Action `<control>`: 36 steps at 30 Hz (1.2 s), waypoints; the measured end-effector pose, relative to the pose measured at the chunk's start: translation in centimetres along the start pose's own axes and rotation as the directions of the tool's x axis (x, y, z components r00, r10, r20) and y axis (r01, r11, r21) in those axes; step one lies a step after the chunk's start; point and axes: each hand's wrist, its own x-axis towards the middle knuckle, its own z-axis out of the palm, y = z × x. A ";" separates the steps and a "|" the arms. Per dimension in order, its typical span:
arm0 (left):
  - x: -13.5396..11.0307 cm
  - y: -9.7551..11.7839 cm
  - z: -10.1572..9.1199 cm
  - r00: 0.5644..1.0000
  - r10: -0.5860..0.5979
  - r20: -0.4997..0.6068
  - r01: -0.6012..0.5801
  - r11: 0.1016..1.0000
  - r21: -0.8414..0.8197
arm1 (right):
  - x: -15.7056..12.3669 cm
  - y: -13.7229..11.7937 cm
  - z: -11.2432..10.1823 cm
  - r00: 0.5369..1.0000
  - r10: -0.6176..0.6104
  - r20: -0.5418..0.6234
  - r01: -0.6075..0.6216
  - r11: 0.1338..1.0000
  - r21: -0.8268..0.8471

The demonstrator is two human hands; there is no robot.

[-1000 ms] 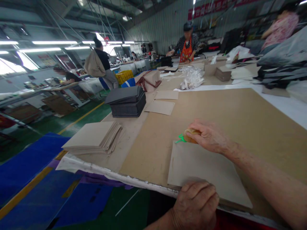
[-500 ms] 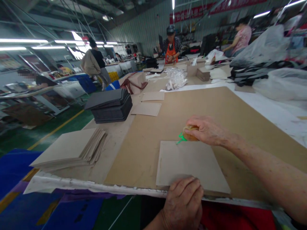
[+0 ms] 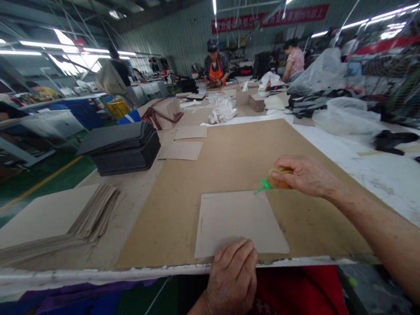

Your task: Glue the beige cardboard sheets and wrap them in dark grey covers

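Observation:
A beige cardboard sheet (image 3: 238, 223) lies flat near the table's front edge, with a thin glossy streak along its left side. My left hand (image 3: 232, 273) is closed at its near edge, fingers together on top and thumb hidden. In my right hand (image 3: 303, 175) is an amber squeeze glue bottle (image 3: 278, 178), tilted so its green nozzle (image 3: 263, 186) points down and left. The nozzle's tip is at the sheet's far edge, close to the far right corner; whether it touches, I cannot tell.
Under the sheet is a large brown board (image 3: 236, 162). To the left stand a stack of beige sheets (image 3: 49, 214) and a stack of dark grey pieces (image 3: 123, 151). Two smaller cards (image 3: 182, 150) lie farther back. Across the table a person in an orange apron (image 3: 215, 70) stands.
My right hand has moved the glue bottle rightward along the sheet's far edge towards its right corner. My left hand stays at the near edge. The view has swung right.

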 end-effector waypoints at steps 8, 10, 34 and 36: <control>-0.2 -0.1 0.2 1.000 0.008 0.010 -0.008 1.000 -0.003 | -1.2 1.3 -0.5 0.999 0.041 -0.018 -0.041 0.999 0.002; -0.3 -0.1 0.2 1.000 0.010 0.008 -0.010 1.000 -0.006 | -1.3 1.0 -0.5 0.999 0.025 -0.028 -0.025 1.000 -0.001; -0.3 -0.1 0.2 1.000 0.010 0.018 -0.010 1.000 -0.020 | -0.3 -0.6 -0.2 0.994 -0.042 -0.101 0.050 0.996 0.077; -0.3 -0.1 0.2 1.000 0.003 0.018 -0.003 1.000 -0.015 | -1.2 0.1 -0.8 0.995 -0.025 -0.093 0.031 0.997 0.065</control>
